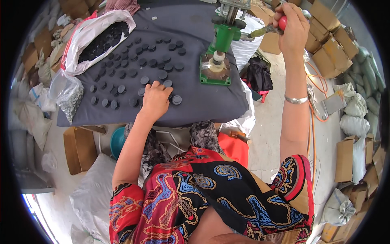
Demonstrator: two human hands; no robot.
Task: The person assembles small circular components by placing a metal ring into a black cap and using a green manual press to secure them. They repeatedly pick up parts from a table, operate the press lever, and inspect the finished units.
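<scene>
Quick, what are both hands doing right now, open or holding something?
Left hand: fingers bent over the dark round pieces; cannot tell whether it grips one.
Right hand: closed on the red knob of the green press.

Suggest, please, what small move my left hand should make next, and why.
Probably the left hand should pinch one black disc: it is right among them, while the right hand holds the red lever knob of the green press. Whether it grips one already is unclear.

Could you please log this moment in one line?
left hand: at black discs; right hand: holding red knob; green lever press: on tablecloth
</scene>
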